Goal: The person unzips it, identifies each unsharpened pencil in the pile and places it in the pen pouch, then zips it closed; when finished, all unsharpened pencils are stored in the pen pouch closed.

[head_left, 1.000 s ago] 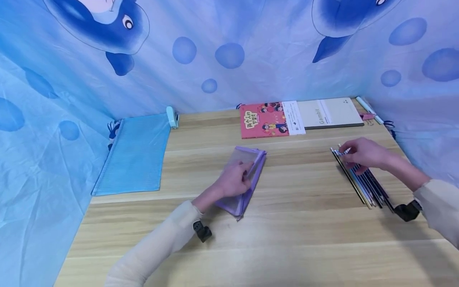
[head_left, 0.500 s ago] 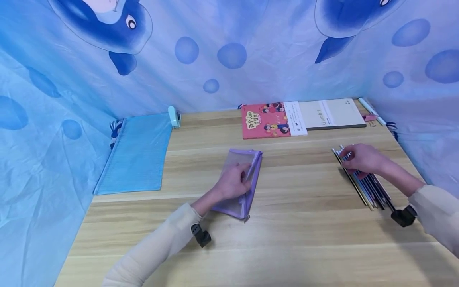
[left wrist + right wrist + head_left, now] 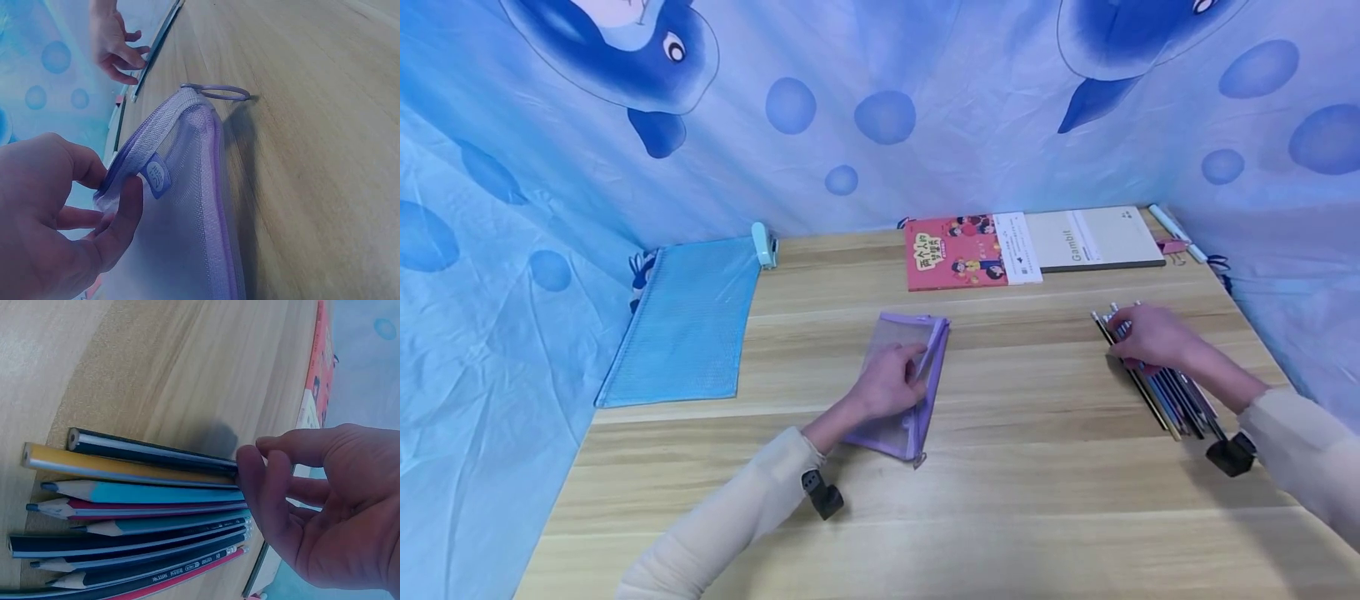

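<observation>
A purple mesh pencil case (image 3: 891,329) lies in the middle of the wooden table. My left hand (image 3: 889,382) pinches its zipped edge between thumb and forefinger, and a purple loop (image 3: 225,92) sticks out at its corner. To the right, my right hand (image 3: 1157,337) reaches over a bundle of pencils, thumb and forefinger together at a black pencil (image 3: 150,452) on the bundle's outer side. Beside that lie a yellow pencil (image 3: 125,467), a light-blue pencil (image 3: 162,492) and several darker ones. The thumb hides part of the black pencil in the right wrist view.
A blue mesh zip bag (image 3: 677,321) lies at the left, with a mint stapler (image 3: 763,247) near its far corner. Along the back are a red book (image 3: 951,258), a Gambit notebook (image 3: 1093,242), a pale pen (image 3: 1176,232) and a pink binder clip (image 3: 1174,247).
The right hand has moved down and slightly left onto the pencils, and the black pencil's far end has shifted a little left. The pencil case has turned slightly under the left hand.
</observation>
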`<control>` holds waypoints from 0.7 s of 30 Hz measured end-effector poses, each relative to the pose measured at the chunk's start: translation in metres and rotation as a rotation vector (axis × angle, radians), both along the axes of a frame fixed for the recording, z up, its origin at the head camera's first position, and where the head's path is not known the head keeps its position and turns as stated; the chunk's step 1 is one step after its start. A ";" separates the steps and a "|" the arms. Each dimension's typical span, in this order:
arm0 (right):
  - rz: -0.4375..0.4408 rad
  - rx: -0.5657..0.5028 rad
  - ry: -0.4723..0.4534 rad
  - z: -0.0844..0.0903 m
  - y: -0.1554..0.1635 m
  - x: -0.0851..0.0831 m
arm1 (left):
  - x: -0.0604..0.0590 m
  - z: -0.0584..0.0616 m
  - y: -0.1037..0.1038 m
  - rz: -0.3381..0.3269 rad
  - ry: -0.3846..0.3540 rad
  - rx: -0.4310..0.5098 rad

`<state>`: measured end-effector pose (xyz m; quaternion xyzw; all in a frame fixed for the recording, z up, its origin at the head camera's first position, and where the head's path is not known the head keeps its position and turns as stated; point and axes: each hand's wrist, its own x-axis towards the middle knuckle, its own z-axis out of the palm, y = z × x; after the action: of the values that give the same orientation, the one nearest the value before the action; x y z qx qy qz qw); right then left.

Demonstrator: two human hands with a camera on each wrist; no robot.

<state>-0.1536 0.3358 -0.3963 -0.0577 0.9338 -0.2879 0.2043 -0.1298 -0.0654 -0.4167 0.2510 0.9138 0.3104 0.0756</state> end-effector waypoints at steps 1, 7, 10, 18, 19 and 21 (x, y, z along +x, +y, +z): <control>0.009 0.011 0.014 -0.001 -0.001 0.000 | 0.000 0.000 0.000 0.000 0.004 -0.001; 0.074 0.148 0.118 -0.008 -0.004 -0.002 | 0.000 -0.002 0.001 0.006 0.001 0.003; 0.093 0.215 0.145 -0.007 -0.009 -0.003 | 0.001 -0.003 0.001 0.012 -0.004 0.000; 0.114 0.269 0.148 -0.006 -0.019 -0.005 | 0.001 -0.002 0.001 0.025 -0.039 0.004; 0.112 0.265 0.140 -0.006 -0.020 -0.006 | 0.001 -0.001 0.001 0.027 -0.045 0.008; 0.102 0.256 0.118 -0.006 -0.021 -0.006 | 0.001 -0.001 0.001 0.030 -0.051 0.012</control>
<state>-0.1599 0.3148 -0.4024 -0.0951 0.9692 -0.1517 0.1693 -0.1289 -0.0642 -0.4177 0.2296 0.9134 0.3232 0.0924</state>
